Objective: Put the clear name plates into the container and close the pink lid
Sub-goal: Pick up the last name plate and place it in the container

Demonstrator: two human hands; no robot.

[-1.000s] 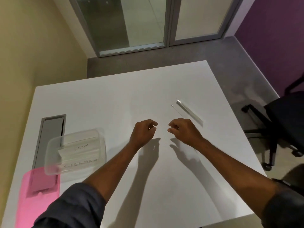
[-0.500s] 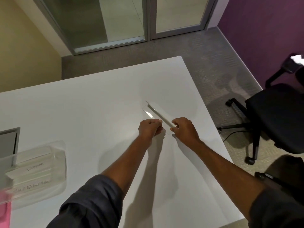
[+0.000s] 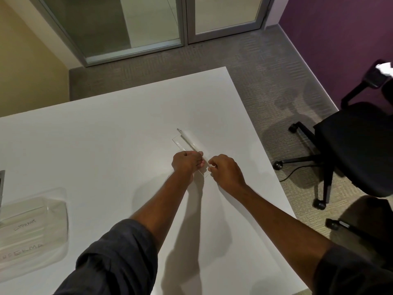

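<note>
A clear name plate (image 3: 185, 141) lies on the white table (image 3: 106, 145), running diagonally toward the far right. My left hand (image 3: 185, 162) and my right hand (image 3: 226, 169) both pinch its near end, fingers closed on the plastic. The clear container (image 3: 53, 220) sits at the left edge of view, with name plates bearing handwritten labels inside. The pink lid is out of view.
The table's right edge (image 3: 274, 179) runs close to my right hand. A black office chair (image 3: 350, 150) stands on the carpet beyond it. Glass doors (image 3: 148, 22) are at the far side. A grey cable slot (image 3: 1, 182) shows at the left edge.
Both hands have reached forward to the name plate and closed on its near end. My view has swung right, so the container slid to the left edge and the pink lid left the frame.
</note>
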